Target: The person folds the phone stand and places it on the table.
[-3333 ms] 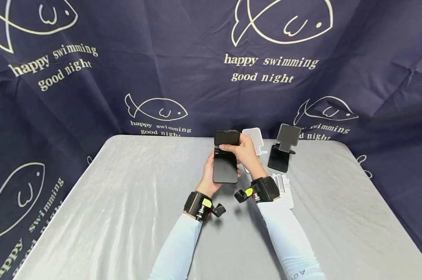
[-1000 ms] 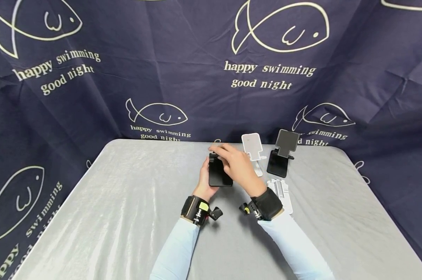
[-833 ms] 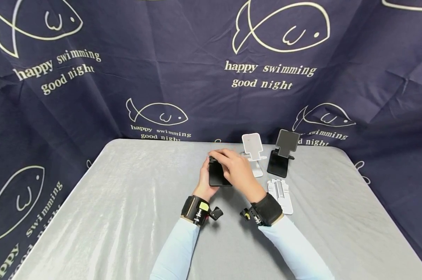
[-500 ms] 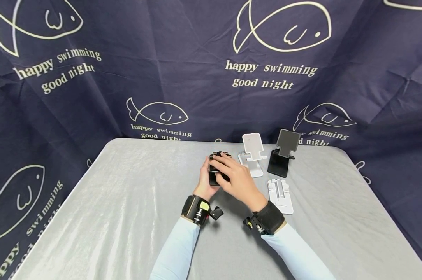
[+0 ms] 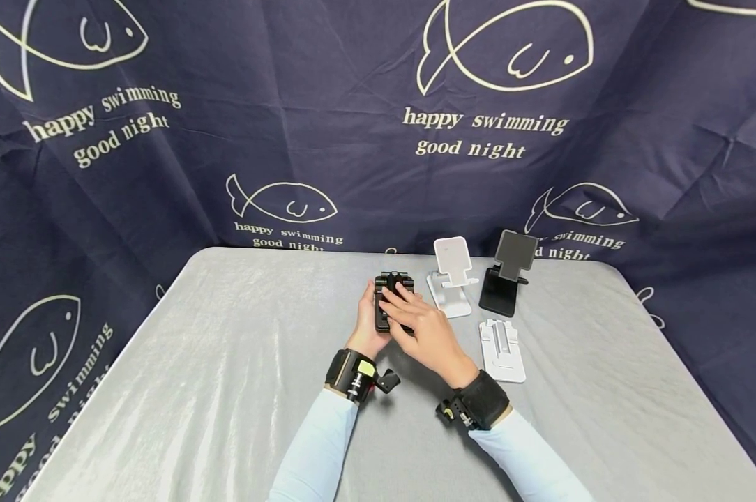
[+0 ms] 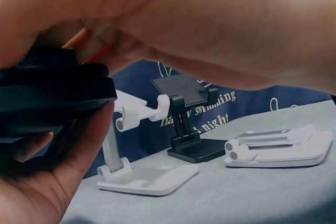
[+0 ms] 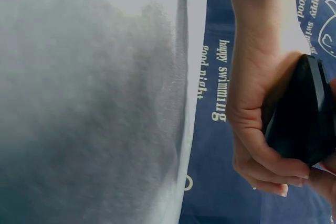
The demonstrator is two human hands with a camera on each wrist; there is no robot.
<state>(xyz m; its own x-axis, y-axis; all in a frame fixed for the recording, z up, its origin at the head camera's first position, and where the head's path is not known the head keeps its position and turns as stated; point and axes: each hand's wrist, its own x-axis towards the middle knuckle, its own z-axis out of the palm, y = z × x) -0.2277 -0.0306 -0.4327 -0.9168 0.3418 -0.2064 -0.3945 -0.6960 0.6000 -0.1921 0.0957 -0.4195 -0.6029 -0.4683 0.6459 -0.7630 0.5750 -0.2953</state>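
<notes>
My left hand [image 5: 367, 333] grips a black phone stand [image 5: 381, 279] from beneath and along its left side, above the grey table. The stand is folded flat, its hinge at the far end. My right hand [image 5: 429, 338] lies over it with fingers extended across the top, covering its middle and right side. In the left wrist view the dark stand [image 6: 52, 100] sits between the right hand [image 6: 178, 19] above and the left palm below. In the right wrist view the left fingers curl under the stand [image 7: 302, 114].
To the right, a white phone stand [image 5: 453, 261] and a black one [image 5: 516, 254] stand unfolded. A folded white stand [image 5: 503, 359] lies in front of them on the grey cloth-covered table [image 5: 227, 390]. A navy printed curtain [image 5: 353, 104] hangs behind.
The black stand's raised upper plate has been folded down onto its base. My right hand has moved from the hinge toward me, fingers now over the folded top. The left hand keeps its grip.
</notes>
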